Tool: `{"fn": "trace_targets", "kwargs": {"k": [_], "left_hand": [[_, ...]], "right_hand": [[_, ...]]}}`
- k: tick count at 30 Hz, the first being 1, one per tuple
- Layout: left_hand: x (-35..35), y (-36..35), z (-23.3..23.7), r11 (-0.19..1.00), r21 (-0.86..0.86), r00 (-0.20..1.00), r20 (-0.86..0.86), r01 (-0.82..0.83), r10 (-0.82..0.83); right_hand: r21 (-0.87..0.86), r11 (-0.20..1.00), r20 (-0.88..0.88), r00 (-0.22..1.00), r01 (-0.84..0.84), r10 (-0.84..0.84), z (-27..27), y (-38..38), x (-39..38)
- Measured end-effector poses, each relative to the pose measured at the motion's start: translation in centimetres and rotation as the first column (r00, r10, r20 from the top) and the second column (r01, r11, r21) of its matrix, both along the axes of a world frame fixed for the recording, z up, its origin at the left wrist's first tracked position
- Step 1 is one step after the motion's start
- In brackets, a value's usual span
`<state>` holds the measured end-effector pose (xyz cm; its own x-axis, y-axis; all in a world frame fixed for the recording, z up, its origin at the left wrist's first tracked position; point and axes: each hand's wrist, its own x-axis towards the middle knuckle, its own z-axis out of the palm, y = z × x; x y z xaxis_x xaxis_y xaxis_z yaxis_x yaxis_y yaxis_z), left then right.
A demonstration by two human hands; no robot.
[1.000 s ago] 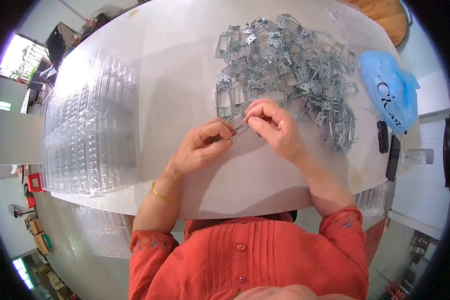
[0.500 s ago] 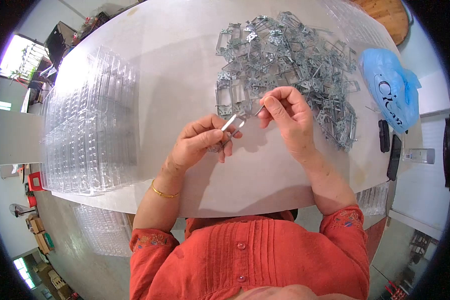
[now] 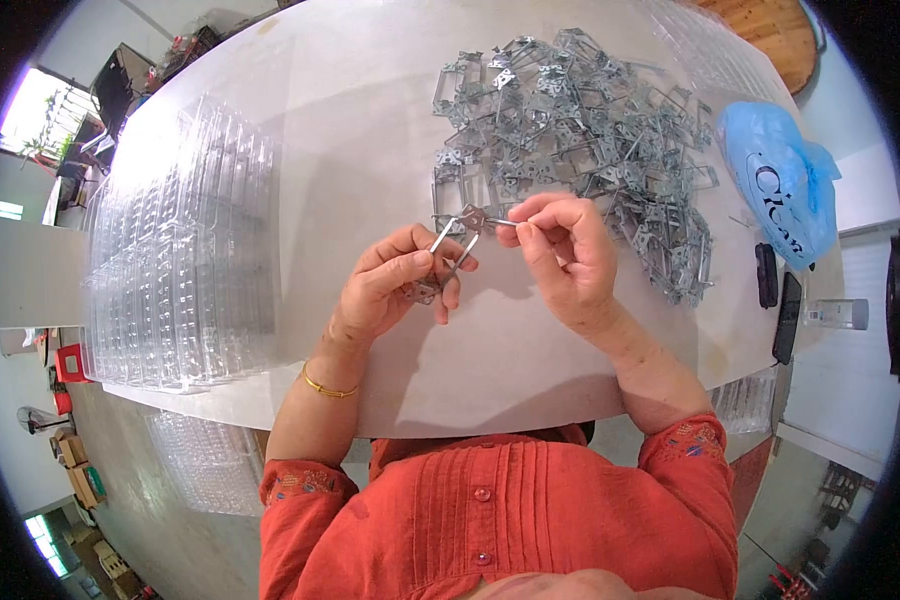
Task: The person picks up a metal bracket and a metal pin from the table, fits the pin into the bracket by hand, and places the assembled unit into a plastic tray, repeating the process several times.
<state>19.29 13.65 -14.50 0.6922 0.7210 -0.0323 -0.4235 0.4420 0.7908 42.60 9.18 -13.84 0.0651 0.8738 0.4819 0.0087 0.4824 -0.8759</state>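
Note:
Between my hands is a metal bracket (image 3: 457,247) with two parallel bars and a plate at each end. My left hand (image 3: 388,277) pinches it by its lower left part, thumb on top. My right hand (image 3: 562,255) is closed, thumb against the fingers, on a thin metal rod (image 3: 500,221) whose far tip touches the bracket's upper plate. Behind them lies a heap of similar metal brackets (image 3: 570,120), tangled together on the white table (image 3: 350,150).
Stacked clear plastic trays (image 3: 180,250) stand on the left of the table. At the right lie a blue plastic bag (image 3: 782,180), a black case (image 3: 766,275) and a black phone (image 3: 788,318). More clear trays (image 3: 720,45) lie at the back right.
My right hand has moved slightly down and left, and the rod in it now lies nearly level. The bracket in my left hand has tilted, with its upper plate now facing up.

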Motion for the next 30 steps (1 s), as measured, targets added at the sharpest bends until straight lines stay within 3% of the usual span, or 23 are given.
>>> {"fn": "trace_targets", "kwargs": {"k": [6,9,11,12,14,15,17,24,26,30], "left_hand": [[-0.2,0.0,-0.1,1.0,0.015,1.0,0.006,0.01,-0.01],[-0.3,-0.1,0.0,1.0,0.022,1.0,-0.022,0.016,-0.016],[-0.3,-0.2,0.1,0.999,0.038,0.999,-0.04,0.034,-0.032],[-0.3,-0.2,0.2,0.998,0.044,0.997,-0.059,0.054,-0.051],[-0.1,-0.4,0.4,0.996,0.062,0.996,-0.065,0.068,-0.064],[-0.1,-0.6,0.5,0.995,0.059,0.995,-0.063,0.076,-0.072],[-0.1,-0.5,0.6,0.995,0.058,0.995,-0.062,0.083,-0.079],[-0.5,-0.3,0.1,0.992,0.027,0.991,0.046,0.127,-0.128],[-0.7,-0.2,0.0,0.994,0.009,0.991,0.071,0.111,-0.111],[-0.9,0.1,-0.2,0.982,0.021,0.959,0.21,0.188,-0.189]], "right_hand": [[0.058,0.998,0.075,0.997,0.019,-0.023,-0.2,-0.3,-0.2],[0.1,0.993,0.198,0.977,0.062,-0.081,0.2,-0.2,-0.1],[0.257,0.962,0.433,0.879,0.092,-0.199,0.8,0.0,0.1],[0.266,0.96,0.433,0.878,0.089,-0.202,0.8,0.0,0.1],[0.094,0.995,0.319,0.945,0.042,-0.07,0.4,-0.1,-0.1],[0.099,0.994,0.321,0.945,0.04,-0.07,0.3,-0.2,-0.1],[-0.112,0.99,0.107,0.99,-0.083,0.095,0.3,-0.3,0.0],[-0.208,0.942,0.045,0.959,-0.264,0.279,0.9,-0.6,0.6],[-0.146,0.933,-0.083,0.944,-0.33,0.321,0.8,-0.4,0.4],[-0.083,0.952,-0.059,0.955,-0.294,0.289,0.5,-0.2,0.0]]}}
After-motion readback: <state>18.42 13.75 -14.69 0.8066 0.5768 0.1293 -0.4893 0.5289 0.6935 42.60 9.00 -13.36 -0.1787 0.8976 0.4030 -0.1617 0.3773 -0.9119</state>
